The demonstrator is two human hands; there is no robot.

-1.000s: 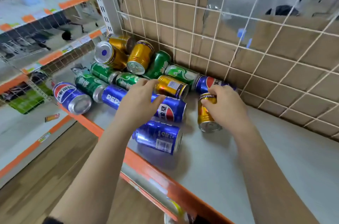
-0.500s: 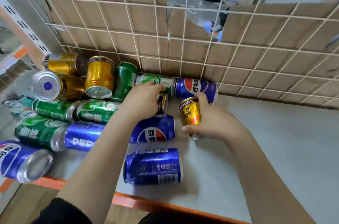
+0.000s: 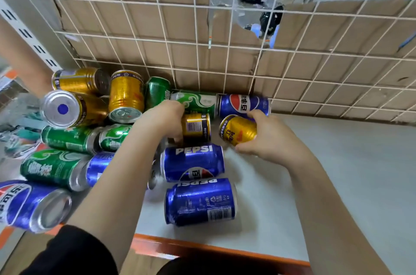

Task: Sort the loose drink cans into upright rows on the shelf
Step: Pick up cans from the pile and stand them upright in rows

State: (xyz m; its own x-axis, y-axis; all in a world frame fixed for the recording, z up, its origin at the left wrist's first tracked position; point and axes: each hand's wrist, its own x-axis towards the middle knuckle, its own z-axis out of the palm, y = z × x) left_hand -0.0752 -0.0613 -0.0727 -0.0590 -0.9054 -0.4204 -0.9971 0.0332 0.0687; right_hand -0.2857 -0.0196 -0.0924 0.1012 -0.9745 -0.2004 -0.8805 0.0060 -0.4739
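Several loose cans, gold, green and blue, lie in a heap on the left half of the grey shelf [image 3: 337, 184]. My right hand [image 3: 267, 139] grips a gold can [image 3: 237, 129], tilted with its top toward the back. My left hand [image 3: 165, 120] curls round another gold can [image 3: 196, 126] lying on its side just left of it. Behind them lie a green can [image 3: 198, 102] and a blue Pepsi can [image 3: 244, 104] against the wire grid. Two more blue Pepsi cans [image 3: 193, 162] [image 3: 200, 201] lie in front of my hands.
A white wire grid [image 3: 227, 49] backed with cardboard closes the rear of the shelf. An orange strip [image 3: 202, 248] runs along the shelf's front edge. A perforated upright post [image 3: 29, 35] stands at the left. Bare grey shelf surface extends to the right.
My right hand has lifted the gold can's top end up and back toward the grid. My left hand has closed further over the other gold can. The camera has leaned closer.
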